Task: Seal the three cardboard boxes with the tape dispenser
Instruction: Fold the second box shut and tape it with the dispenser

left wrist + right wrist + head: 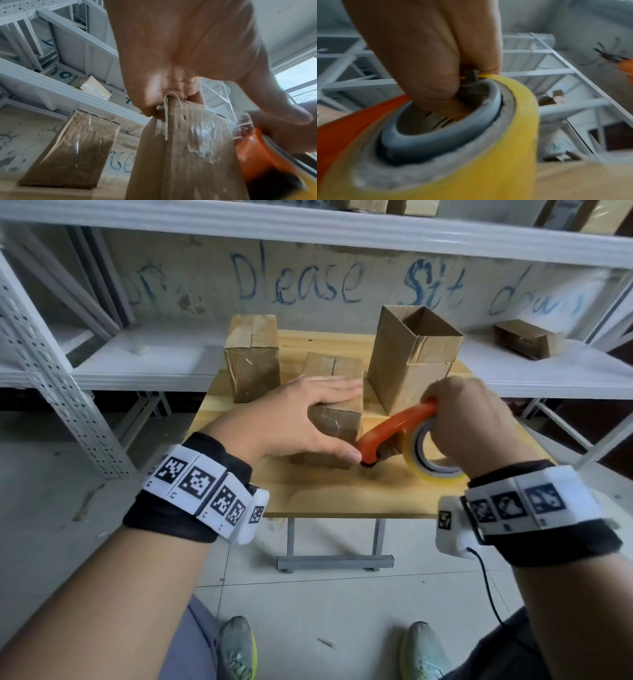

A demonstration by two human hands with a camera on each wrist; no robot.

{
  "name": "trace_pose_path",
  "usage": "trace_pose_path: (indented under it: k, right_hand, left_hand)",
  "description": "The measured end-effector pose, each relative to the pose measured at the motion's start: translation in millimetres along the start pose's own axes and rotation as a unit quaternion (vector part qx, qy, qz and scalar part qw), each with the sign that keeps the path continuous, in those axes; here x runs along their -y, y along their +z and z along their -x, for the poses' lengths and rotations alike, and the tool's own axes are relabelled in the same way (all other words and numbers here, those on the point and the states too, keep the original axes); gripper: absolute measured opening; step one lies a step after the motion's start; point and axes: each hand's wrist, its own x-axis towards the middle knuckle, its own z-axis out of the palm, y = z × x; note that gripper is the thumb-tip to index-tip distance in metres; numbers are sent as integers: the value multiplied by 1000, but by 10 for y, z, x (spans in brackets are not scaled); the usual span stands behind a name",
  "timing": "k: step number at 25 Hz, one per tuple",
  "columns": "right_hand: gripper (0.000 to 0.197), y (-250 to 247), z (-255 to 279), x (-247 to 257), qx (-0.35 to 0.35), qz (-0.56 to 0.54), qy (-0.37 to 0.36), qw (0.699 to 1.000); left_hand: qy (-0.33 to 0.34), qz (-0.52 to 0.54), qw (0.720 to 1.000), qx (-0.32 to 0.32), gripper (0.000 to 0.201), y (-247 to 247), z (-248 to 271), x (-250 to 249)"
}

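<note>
Three cardboard boxes stand on the small wooden table (308, 498). The closed left box (251, 354) (72, 148) is at the back. My left hand (342, 424) lies on the low middle box (334, 364) (180, 155), fingers straight across its top and thumb down its taped near face. At the right, the tall box (404, 371) has an open top. My right hand (445, 419) grips the orange tape dispenser (394, 426) (254, 148) (342, 128), thumb inside the core of the yellowish tape roll (428, 470) (471, 162). The dispenser's nose touches the middle box's lower near corner, by my left thumb.
White metal shelving (144, 364) runs behind and to the left of the table. A small cardboard box (527, 338) lies on the shelf at the right. The table's near edge (342, 513) is just under my wrists, with tiled floor and my shoes below.
</note>
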Motion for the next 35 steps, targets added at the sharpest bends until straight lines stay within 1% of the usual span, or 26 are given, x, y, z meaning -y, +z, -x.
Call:
trace_pose_path:
  k: [2, 3, 4, 5, 7, 8, 9, 11, 14, 16, 18, 20, 21, 22, 23, 26, 29, 33, 35]
  right_hand:
    - [9, 21, -9, -227, 76, -55, 82, 992]
    - [8, 22, -9, -315, 119, -72, 112, 984]
    - [11, 22, -4, -378, 150, -86, 138, 975]
    - [19, 26, 0, -420, 165, -97, 160, 968]
    - [33, 56, 0, -448, 168, -106, 182, 963]
    - [36, 78, 2, -441, 156, -95, 181, 966]
    - [36, 106, 4, -439, 140, -85, 175, 971]
    - [30, 148, 18, -418, 123, -78, 165, 975]
    - [22, 213, 67, -348, 116, -41, 128, 984]
    - [25, 230, 114, -278, 70, -14, 83, 994]
    - [24, 193, 190, -167, 13, -44, 34, 998]
    - [19, 120, 269, -34, -51, -95, -10, 994]
    - [17, 105, 294, 12, -73, -127, -32, 989]
    - [17, 92, 314, 58, -80, -158, -55, 983]
    - [20, 93, 324, 100, -72, -184, -76, 977]
    - [25, 139, 360, 210, -21, -234, -124, 964]
    - [25, 207, 381, 292, -1, -222, -165, 961]
    - [22, 260, 351, 316, 3, -217, -185, 959]
    - [20, 289, 338, 326, 4, -216, -190, 958]
  left_hand:
    - [-3, 1, 1000, 15, 104, -7, -9, 2]
    - [-7, 9, 1000, 19, 98, -11, -14, 11]
    - [-8, 25, 999, 20, 89, -17, -23, 27]
    - [-5, 44, 999, 16, 80, -11, -31, 45]
    - [7, 60, 998, -3, 57, 13, -44, 74]
    - [13, 57, 998, -13, 46, 20, -43, 80]
    - [14, 54, 998, -18, 42, 22, -40, 87]
    - [13, 46, 999, -16, 43, 20, -29, 85]
    - [5, 37, 999, -34, 51, 35, -48, 62]
    - [5, 33, 997, -66, 54, 68, -66, 37]
    - [9, 29, 995, -95, 53, 102, -81, 9]
    - [4, 33, 993, -114, 51, 118, -87, -18]
    - [0, 37, 992, -121, 50, 124, -86, -27]
    - [-1, 41, 991, -126, 49, 132, -85, -36]
    - [0, 42, 990, -131, 48, 138, -85, -40]
    - [0, 46, 989, -144, 46, 163, -94, -44]
    - [6, 41, 990, -138, 48, 160, -94, -43]
    - [-3, 48, 995, -83, 53, 83, -51, -16]
    - [-13, 69, 996, -55, 63, 63, -35, -4]
